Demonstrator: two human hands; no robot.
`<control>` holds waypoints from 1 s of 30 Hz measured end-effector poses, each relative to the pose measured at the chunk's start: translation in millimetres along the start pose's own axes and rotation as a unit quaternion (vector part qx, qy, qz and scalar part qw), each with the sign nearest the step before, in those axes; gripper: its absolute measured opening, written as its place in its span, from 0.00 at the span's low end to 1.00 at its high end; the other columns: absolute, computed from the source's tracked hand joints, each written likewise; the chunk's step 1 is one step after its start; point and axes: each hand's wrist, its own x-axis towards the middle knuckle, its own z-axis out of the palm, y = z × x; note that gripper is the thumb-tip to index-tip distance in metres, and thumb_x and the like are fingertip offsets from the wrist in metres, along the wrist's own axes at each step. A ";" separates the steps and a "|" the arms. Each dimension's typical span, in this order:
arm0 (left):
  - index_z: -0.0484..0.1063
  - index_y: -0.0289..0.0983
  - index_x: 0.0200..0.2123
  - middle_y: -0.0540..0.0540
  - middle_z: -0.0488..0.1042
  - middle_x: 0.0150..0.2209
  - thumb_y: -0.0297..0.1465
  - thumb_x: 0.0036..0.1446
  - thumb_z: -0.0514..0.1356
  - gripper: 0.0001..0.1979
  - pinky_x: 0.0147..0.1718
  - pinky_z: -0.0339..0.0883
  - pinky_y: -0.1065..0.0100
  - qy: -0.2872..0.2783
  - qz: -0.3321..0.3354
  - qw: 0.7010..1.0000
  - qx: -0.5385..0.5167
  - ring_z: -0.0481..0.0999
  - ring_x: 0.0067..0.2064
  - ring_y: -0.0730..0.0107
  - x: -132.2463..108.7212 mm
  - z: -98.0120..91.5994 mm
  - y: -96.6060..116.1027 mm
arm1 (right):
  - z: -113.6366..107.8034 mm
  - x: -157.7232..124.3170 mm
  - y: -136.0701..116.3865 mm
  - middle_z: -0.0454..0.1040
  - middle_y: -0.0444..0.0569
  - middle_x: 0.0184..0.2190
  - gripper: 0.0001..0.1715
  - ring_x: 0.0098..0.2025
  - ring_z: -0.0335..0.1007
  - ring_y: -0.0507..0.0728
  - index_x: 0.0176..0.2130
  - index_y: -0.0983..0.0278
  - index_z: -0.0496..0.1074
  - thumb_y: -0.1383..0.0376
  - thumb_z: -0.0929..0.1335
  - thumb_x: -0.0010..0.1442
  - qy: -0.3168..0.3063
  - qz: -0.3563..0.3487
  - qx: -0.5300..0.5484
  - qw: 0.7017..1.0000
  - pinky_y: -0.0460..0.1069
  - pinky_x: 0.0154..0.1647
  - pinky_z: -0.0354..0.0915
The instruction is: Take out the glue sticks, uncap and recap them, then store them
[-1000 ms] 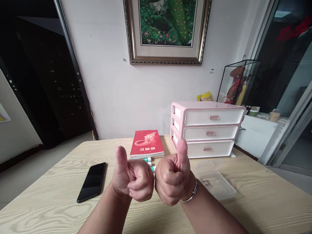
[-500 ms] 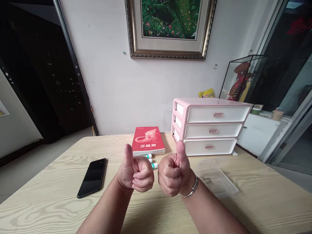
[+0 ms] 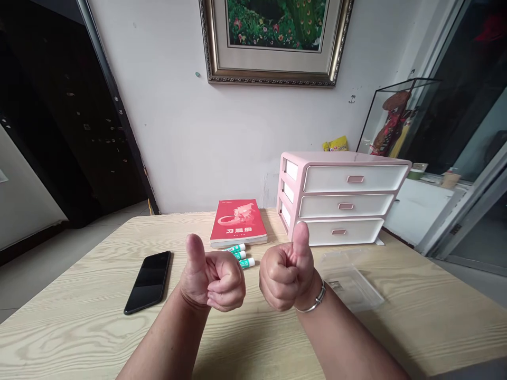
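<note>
Both of my hands are held up over the table with thumbs raised and the other fingers curled into fists. My left hand [image 3: 216, 277] is closed on nothing, just in front of several green-and-white tubes [image 3: 246, 263] that it partly hides. Behind those tubes lies a thick red book [image 3: 238, 219]. To the right, apart from the left, my right hand [image 3: 285, 272] makes the same closed fist, with a silver bracelet [image 3: 318, 300] around its wrist. Beside that wrist, a clear plastic box or lid [image 3: 356, 287] rests on the table, partly covered by the hand.
A black phone [image 3: 148, 282] lies at the left of the wooden table [image 3: 79, 301]. At the back right stands a pink-and-white drawer unit [image 3: 352, 179], with a yellow packet [image 3: 336, 143] behind its top. A framed picture [image 3: 273, 76] hangs on the wall.
My hands have drawn slightly apart, the left moving left and the right moving right. More of the tubes shows between them. The whole view has shifted a little.
</note>
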 end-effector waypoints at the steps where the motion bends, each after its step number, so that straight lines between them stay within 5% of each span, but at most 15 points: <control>1: 0.49 0.40 0.12 0.53 0.48 0.09 0.75 0.36 0.33 0.42 0.06 0.38 0.74 0.007 -0.002 1.000 0.001 0.47 0.09 0.79 -0.7 -1.5 0.5 | -3.5 -2.0 -1.1 0.48 0.37 0.14 0.47 0.13 0.40 0.45 0.22 0.60 0.52 0.23 0.43 0.47 0.013 0.003 -0.002 1.000 0.42 0.11 0.41; 7: 0.49 0.39 0.13 0.54 0.47 0.09 0.73 0.42 0.34 0.41 0.05 0.37 0.76 0.034 -0.004 0.999 -0.025 0.45 0.09 0.81 -4.1 -15.4 0.5 | -17.3 -9.6 -5.3 0.47 0.36 0.14 0.45 0.13 0.38 0.45 0.22 0.60 0.51 0.26 0.41 0.50 0.059 0.016 -0.014 0.998 0.42 0.12 0.42; 24: 0.51 0.40 0.14 0.54 0.48 0.10 0.73 0.43 0.36 0.41 0.05 0.36 0.76 0.046 0.006 0.999 -0.029 0.45 0.10 0.82 -6.3 -16.1 -1.6 | -11.8 -13.4 -8.5 0.47 0.37 0.12 0.46 0.13 0.38 0.45 0.20 0.60 0.51 0.23 0.44 0.46 0.109 0.031 -0.026 0.993 0.42 0.10 0.41; 30: 0.50 0.39 0.13 0.54 0.48 0.09 0.73 0.42 0.38 0.41 0.05 0.36 0.77 0.068 -0.007 0.997 -0.028 0.45 0.09 0.82 -7.5 -18.8 -1.9 | -16.8 -15.5 -9.4 0.47 0.36 0.13 0.44 0.14 0.39 0.45 0.22 0.60 0.51 0.25 0.45 0.52 0.093 0.028 -0.038 0.995 0.42 0.12 0.42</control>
